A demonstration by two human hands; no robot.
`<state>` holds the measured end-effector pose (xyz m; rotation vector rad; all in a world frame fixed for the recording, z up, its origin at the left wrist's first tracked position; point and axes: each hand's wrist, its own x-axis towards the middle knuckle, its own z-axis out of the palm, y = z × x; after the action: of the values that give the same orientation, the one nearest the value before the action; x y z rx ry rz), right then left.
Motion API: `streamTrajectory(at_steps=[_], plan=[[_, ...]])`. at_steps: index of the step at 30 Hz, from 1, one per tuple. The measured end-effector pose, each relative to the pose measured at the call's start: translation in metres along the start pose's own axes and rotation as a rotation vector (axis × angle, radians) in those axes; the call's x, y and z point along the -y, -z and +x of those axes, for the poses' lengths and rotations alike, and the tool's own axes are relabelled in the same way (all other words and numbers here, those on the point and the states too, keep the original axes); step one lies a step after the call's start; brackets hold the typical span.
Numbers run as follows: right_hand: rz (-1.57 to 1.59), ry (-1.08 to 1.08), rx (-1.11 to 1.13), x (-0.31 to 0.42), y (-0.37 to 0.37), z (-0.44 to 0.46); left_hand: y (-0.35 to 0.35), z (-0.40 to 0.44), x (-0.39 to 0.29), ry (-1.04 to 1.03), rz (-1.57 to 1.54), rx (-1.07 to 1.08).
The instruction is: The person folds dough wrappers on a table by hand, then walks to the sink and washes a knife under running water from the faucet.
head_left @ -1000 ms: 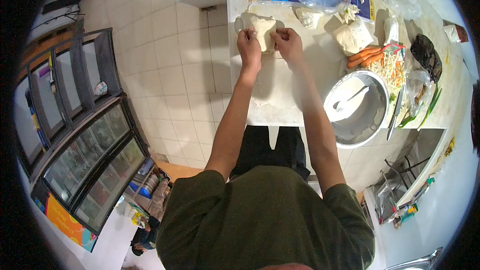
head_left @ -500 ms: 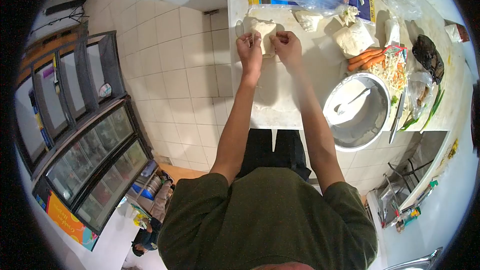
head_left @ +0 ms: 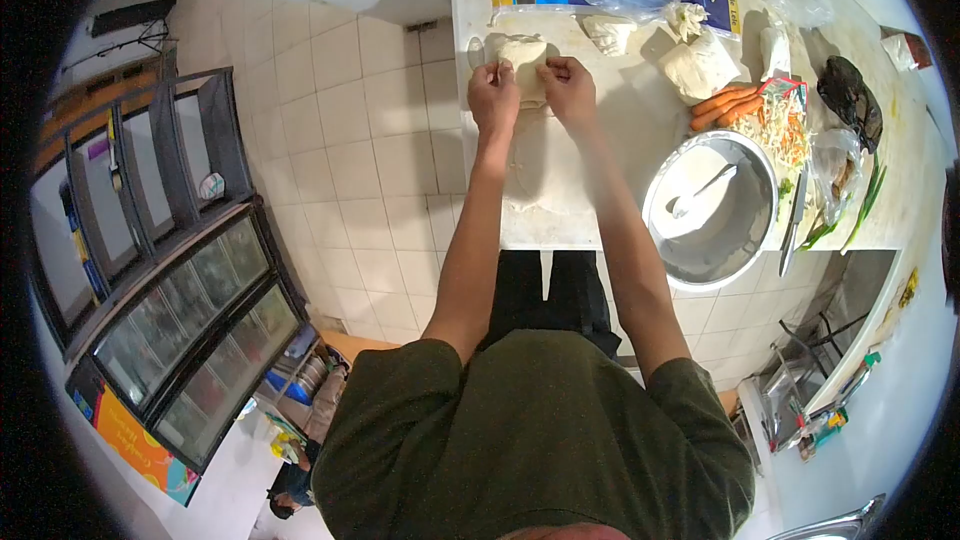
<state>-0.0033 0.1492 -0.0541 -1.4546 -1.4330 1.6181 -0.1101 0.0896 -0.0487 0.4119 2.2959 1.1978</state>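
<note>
A pale, soft piece that looks like a folded dough sheet lies near the left end of the white worktop. My left hand pinches its left edge between thumb and fingers. On the opposite edge, my right hand has its fingertips closed. Toward my body, a thin, roundish pale sheet appears to lie flat on the worktop, partly under my forearms. A small white piece sits beyond my right hand, with a larger pale wrapped bundle to its right.
A metal bowl holding white paste and a spoon stands at the front edge. Beside it are a knife, carrots, shredded vegetables and a black bag. Another person is at lower left.
The whole view has shifted slightly. Both hands still grip the dough sheet, and my left fingers have curled in more over its edge.
</note>
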Motion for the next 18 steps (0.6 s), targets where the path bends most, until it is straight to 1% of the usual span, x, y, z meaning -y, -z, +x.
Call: streamTrajectory(at_steps=[2,5,8,11,12,15,18], plan=[[-0.063,0.003,-0.006,-0.003,-0.001,0.001,0.004,0.004,0.003,-0.011,0.038,0.016],[-0.031,0.036,0.019,-0.016,0.001,0.004,0.013,0.0,-0.003,-0.14,0.108,0.009],[-0.021,0.112,-0.026,-0.013,0.012,-0.009,0.011,0.008,0.008,-0.29,0.132,-0.017],[0.017,0.105,-0.061,-0.02,0.028,-0.021,0.021,0.017,0.003,-0.517,0.222,0.024],[0.023,0.087,-0.074,-0.015,0.034,-0.028,0.025,0.019,0.001,-0.584,0.286,0.061],[0.01,0.049,-0.08,0.006,0.055,-0.062,0.03,0.029,0.002,-0.629,0.457,0.21],[-0.027,0.033,-0.044,0.033,0.077,-0.101,0.029,0.026,0.004,-0.744,0.381,0.087]])
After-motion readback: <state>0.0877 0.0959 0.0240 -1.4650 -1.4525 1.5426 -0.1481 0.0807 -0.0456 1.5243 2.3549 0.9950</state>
